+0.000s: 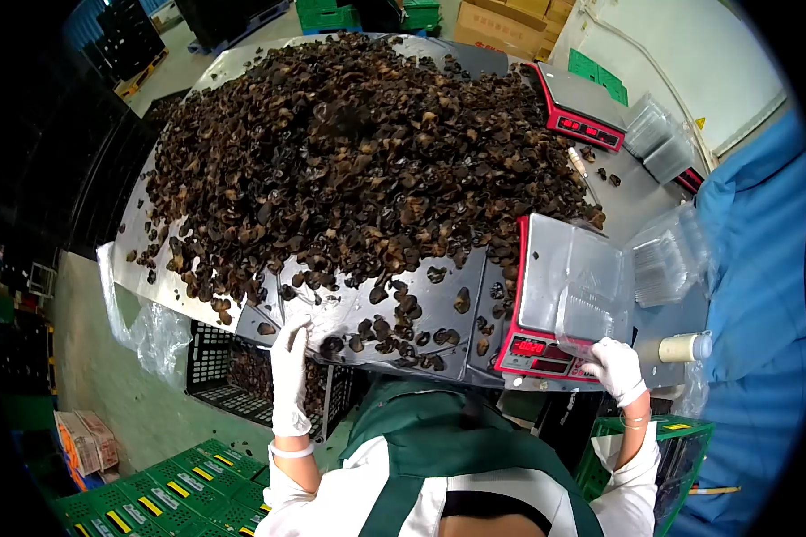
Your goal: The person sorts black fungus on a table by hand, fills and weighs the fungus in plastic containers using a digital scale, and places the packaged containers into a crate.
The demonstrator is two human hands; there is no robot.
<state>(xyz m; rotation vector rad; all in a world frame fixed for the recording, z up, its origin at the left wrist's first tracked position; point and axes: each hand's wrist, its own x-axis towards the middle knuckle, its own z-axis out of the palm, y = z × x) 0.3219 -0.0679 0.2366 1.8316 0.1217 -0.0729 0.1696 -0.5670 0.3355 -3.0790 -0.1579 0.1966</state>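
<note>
My left hand (291, 362), in a white glove, is at the near edge of the metal table (175, 282), fingers stretched out and holding nothing visible. Close to it lie loose pieces of dark dried fungus (364, 336), in front of the large heap (331, 161). My right hand (616, 367), also gloved, is at the front right corner of a red scale (546, 286) with a lit display. Its curled fingers appear to pinch the near edge of an open clear plastic box (589, 309) lying over the scale's pan. The exact contact is hard to make out.
Stacked clear boxes (667, 259) stand right of the scale, near a cream-coloured roll (683, 347). Another red scale (582, 103) and a white-handled tool (580, 166) are farther back. A black crate (210, 362) holding dark pieces and green crates (170, 492) are below the table.
</note>
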